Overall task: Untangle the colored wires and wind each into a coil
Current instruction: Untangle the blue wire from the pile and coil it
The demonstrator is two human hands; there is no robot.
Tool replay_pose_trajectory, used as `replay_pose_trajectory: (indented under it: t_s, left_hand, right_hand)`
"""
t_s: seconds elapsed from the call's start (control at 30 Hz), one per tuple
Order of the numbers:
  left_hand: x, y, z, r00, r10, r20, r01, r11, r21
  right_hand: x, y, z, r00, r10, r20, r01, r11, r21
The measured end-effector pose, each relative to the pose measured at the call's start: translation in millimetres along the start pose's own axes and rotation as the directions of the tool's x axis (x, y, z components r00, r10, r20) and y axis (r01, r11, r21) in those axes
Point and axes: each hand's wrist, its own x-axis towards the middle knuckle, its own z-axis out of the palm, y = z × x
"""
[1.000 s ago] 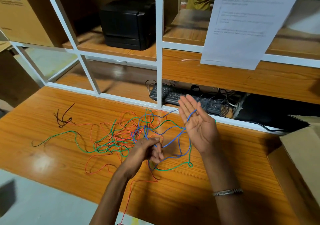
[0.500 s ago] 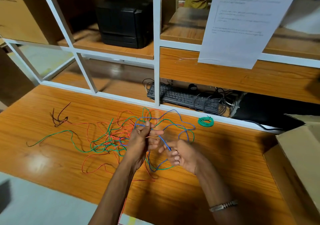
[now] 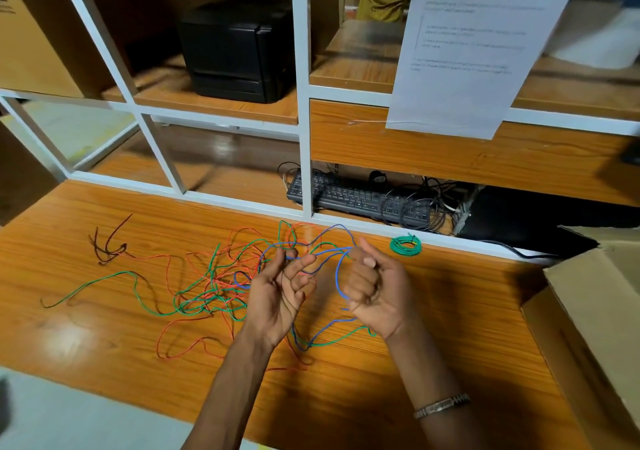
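Note:
A tangle of red, green and blue wires (image 3: 221, 283) lies on the wooden table (image 3: 450, 311). My left hand (image 3: 280, 293) is raised palm up over the tangle and pinches the blue wire (image 3: 337, 278) between thumb and forefinger. My right hand (image 3: 375, 290) is a fist gripping the same blue wire, which loops around its fingers and hangs down. A short stretch of blue wire runs between the two hands. A finished green coil (image 3: 405, 245) lies behind my right hand. A loose dark brown wire (image 3: 107, 245) sits at the far left.
A white shelf frame (image 3: 304, 137) rises at the table's back edge, with a black keyboard (image 3: 356, 198) and cables behind it. An open cardboard box (image 3: 595, 304) stands at the right. A paper sheet (image 3: 481, 44) hangs from the shelf.
My right hand went from open and raised to a fist around the blue wire. Both hands lifted slightly, and the blue wire is now drawn between them.

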Motion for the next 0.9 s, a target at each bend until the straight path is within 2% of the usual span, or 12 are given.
replay_pose_trajectory:
  t_s: [0.17, 0.27, 0.37, 0.4, 0.47, 0.5, 0.57, 0.63, 0.67, 0.7, 0.83, 0.9]
  left_hand:
    - [1.5, -4.7, -6.8, 1.0, -0.015, 0.02, 0.015, 1.0, 0.005]
    - [1.8, -11.3, -12.7, 1.0, -0.019, -0.017, 0.023, 0.956, 0.291]
    - [-1.8, -32.4, -4.1, 0.988, -0.133, 0.082, 0.047, 0.754, 0.655]
    - [-4.1, -36.5, 3.1, 0.98, -0.16, 0.119, 0.022, 0.679, 0.734]
    - [-7.0, -38.4, 15.7, 0.973, -0.155, 0.173, -0.051, 0.582, 0.811]
    - [-7.8, -38.6, 20.8, 0.973, -0.112, 0.204, -0.107, 0.562, 0.82]
    - [-8.7, -39.6, 29.0, 0.967, 0.01, 0.256, -0.219, 0.552, 0.805]
    - [-5.5, -41.6, 30.1, 0.955, 0.119, 0.272, -0.294, 0.516, 0.805]
    - [-2.1, -41.7, 29.0, 0.948, 0.168, 0.272, -0.319, 0.48, 0.817]
    - [1.3, -40.9, 26.4, 0.941, 0.209, 0.266, -0.333, 0.449, 0.829]
    - [7.6, -34.5, 22.4, 0.918, 0.312, 0.246, -0.364, 0.41, 0.836]
    - [9.2, -33.6, 22.7, 0.905, 0.358, 0.229, -0.375, 0.42, 0.827]
  right_hand:
    - [0.8, -27.3, -2.5, 0.891, -0.407, -0.203, 0.445, 0.873, 0.2]
    - [-10.1, -56.0, -12.9, 0.755, -0.531, -0.385, 0.61, 0.784, 0.116]
    - [-7.8, -57.6, -13.7, 0.518, -0.717, -0.466, 0.682, 0.675, -0.281]
    - [-1.5, -53.7, -19.1, 0.425, -0.778, -0.463, 0.614, 0.624, -0.484]
    - [6.1, -44.9, -39.3, 0.331, -0.865, -0.376, 0.277, 0.471, -0.838]
    - [6.2, -40.7, -49.6, 0.339, -0.881, -0.331, 0.057, 0.37, -0.927]
    - [2.6, -33.8, -62.7, 0.498, -0.804, -0.324, -0.29, 0.197, -0.937]
    - [-1.7, -24.1, -59.6, 0.693, -0.606, -0.39, -0.472, 0.028, -0.881]
    - [-3.3, -19.1, -50.6, 0.747, -0.496, -0.443, -0.514, -0.009, -0.857]
    - [-5.6, -13.2, -37.9, 0.774, -0.394, -0.495, -0.531, 0.021, -0.847]
    - [-10.2, -3.8, -10.4, 0.722, -0.101, -0.684, -0.664, 0.178, -0.727]
    - [-11.5, -1.0, -7.7, 0.735, 0.096, -0.671, -0.671, 0.252, -0.698]
